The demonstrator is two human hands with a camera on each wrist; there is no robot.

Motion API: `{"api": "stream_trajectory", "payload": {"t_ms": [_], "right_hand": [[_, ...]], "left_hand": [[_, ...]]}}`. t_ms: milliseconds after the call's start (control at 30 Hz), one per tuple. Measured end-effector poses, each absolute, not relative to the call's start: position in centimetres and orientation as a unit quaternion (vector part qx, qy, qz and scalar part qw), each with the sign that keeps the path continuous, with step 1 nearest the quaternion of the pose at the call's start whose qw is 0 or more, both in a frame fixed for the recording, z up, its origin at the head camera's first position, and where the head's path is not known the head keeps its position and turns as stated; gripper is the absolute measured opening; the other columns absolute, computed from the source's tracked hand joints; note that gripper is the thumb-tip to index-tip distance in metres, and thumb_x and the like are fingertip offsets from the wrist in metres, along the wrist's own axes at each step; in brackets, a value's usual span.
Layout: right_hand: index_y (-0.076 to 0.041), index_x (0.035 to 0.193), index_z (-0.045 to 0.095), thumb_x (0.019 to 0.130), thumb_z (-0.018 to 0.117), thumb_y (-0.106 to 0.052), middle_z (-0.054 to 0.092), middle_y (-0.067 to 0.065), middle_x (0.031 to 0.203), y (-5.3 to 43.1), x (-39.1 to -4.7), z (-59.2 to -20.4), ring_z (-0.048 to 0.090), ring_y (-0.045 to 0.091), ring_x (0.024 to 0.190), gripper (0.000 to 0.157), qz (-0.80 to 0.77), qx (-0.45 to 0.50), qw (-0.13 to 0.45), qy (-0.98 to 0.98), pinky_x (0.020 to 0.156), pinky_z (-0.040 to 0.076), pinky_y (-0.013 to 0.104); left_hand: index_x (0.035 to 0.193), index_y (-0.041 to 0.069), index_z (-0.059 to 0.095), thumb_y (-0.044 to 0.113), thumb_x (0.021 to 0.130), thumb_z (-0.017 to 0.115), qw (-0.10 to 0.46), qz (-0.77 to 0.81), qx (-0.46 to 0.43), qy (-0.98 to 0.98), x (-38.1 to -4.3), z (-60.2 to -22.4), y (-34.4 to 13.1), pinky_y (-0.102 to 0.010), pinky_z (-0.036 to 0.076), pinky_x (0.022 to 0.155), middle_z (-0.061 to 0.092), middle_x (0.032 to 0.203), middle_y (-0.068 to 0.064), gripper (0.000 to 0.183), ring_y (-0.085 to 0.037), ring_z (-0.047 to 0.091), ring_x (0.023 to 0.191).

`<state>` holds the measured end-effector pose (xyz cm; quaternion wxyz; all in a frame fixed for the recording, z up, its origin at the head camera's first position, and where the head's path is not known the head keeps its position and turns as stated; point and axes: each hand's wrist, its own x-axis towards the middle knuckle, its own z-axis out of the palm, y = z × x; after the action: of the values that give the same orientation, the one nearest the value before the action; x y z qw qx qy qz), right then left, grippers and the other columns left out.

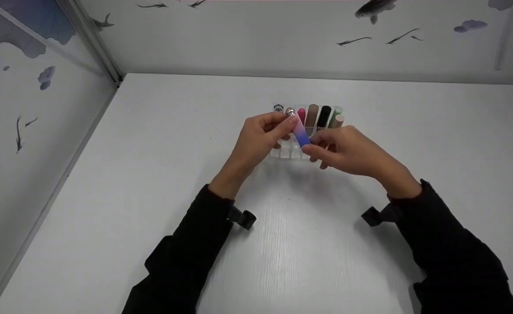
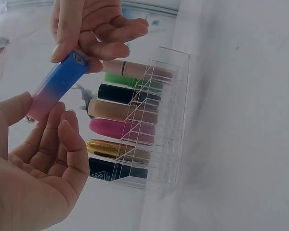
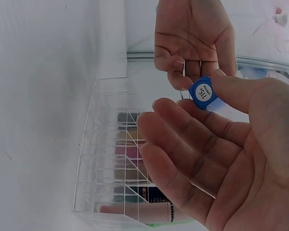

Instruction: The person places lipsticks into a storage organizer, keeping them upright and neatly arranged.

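A lipstick tube (image 1: 300, 133), fading from pink to blue, is held tilted between both hands above a clear organizer. My left hand (image 1: 261, 135) pinches its pink end between thumb and fingers. At the blue end, the thumb and a finger of my right hand (image 1: 348, 150) grip it, its other fingers loosely bent. The right wrist view shows a round white label on the blue base (image 3: 202, 93), reading "LIPSTICK" and a number. In the left wrist view the tube (image 2: 60, 82) appears closed along its visible length; its pink tip is partly behind the left fingers.
The clear compartmented organizer (image 2: 183, 115) stands on the white table (image 1: 152, 174) behind the hands. Its back row holds several tubes, including a magenta tube (image 2: 120, 129), a gold tube (image 2: 111, 149) and a black tube (image 1: 324, 117). Patterned panels (image 1: 239, 39) border the table.
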<state>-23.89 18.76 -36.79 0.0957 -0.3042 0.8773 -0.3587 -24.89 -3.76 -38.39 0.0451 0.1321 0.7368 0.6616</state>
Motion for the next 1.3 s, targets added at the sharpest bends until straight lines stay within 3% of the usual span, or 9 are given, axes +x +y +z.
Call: {"api": "stream_trajectory", "payload": {"t_ms": [300,500,767,933,1133,1300], "right_hand": [[-0.003,0.100,0.072,0.103,0.062,-0.035,0.074,0.009,0.085,18.2,-23.7,-37.3,0.071,0.016,0.068,0.034,-0.353,-0.304,0.103,0.879,0.063,0.057,0.027],[-0.002,0.098,0.072,0.102,0.061,-0.038,0.074,0.007,0.084,18.0,-23.7,-37.5,0.071,0.017,0.067,0.037,-0.345,-0.306,0.105,0.881,0.063,0.057,0.029],[-0.002,0.098,0.071,0.102,0.063,-0.036,0.073,0.008,0.083,17.7,-23.5,-37.7,0.071,0.017,0.066,0.036,-0.358,-0.308,0.109,0.874,0.062,0.057,0.029],[-0.001,0.096,0.072,0.102,0.064,-0.035,0.073,0.009,0.082,17.6,-23.6,-37.9,0.071,0.020,0.066,0.036,-0.360,-0.314,0.109,0.872,0.060,0.057,0.030],[-0.001,0.095,0.072,0.102,0.064,-0.035,0.073,0.009,0.081,17.5,-23.5,-38.1,0.070,0.015,0.065,0.036,-0.352,-0.321,0.104,0.873,0.059,0.057,0.030],[-0.001,0.094,0.072,0.101,0.064,-0.035,0.073,0.008,0.080,17.5,-23.5,-38.1,0.069,0.013,0.064,0.035,-0.348,-0.328,0.097,0.873,0.058,0.056,0.029]], "left_hand": [[0.120,0.009,0.074,0.035,0.098,0.069,0.043,0.654,0.143,0.741,-24.9,-38.6,-3.8,-0.032,0.055,0.074,0.071,0.100,-0.005,0.034,-0.027,0.064,0.091],[0.123,0.011,0.073,0.036,0.099,0.068,0.049,0.650,0.146,0.744,-24.8,-38.6,-3.8,-0.044,0.055,0.081,0.071,0.101,-0.004,0.036,-0.022,0.064,0.091],[0.123,0.013,0.074,0.037,0.098,0.068,0.055,0.654,0.154,0.738,-24.8,-38.7,-3.8,-0.054,0.051,0.085,0.069,0.099,-0.003,0.035,-0.031,0.059,0.095],[0.122,0.014,0.074,0.038,0.099,0.068,0.057,0.651,0.158,0.740,-24.8,-38.8,-3.7,-0.052,0.051,0.084,0.068,0.099,-0.003,0.035,-0.029,0.060,0.094],[0.123,0.015,0.075,0.040,0.098,0.069,0.063,0.647,0.151,0.745,-24.7,-38.8,-3.6,-0.034,0.051,0.075,0.070,0.102,-0.001,0.036,-0.023,0.059,0.092],[0.123,0.015,0.075,0.038,0.098,0.068,0.063,0.652,0.158,0.739,-24.7,-38.8,-3.6,-0.034,0.050,0.075,0.072,0.105,0.001,0.034,-0.033,0.058,0.096]]}}
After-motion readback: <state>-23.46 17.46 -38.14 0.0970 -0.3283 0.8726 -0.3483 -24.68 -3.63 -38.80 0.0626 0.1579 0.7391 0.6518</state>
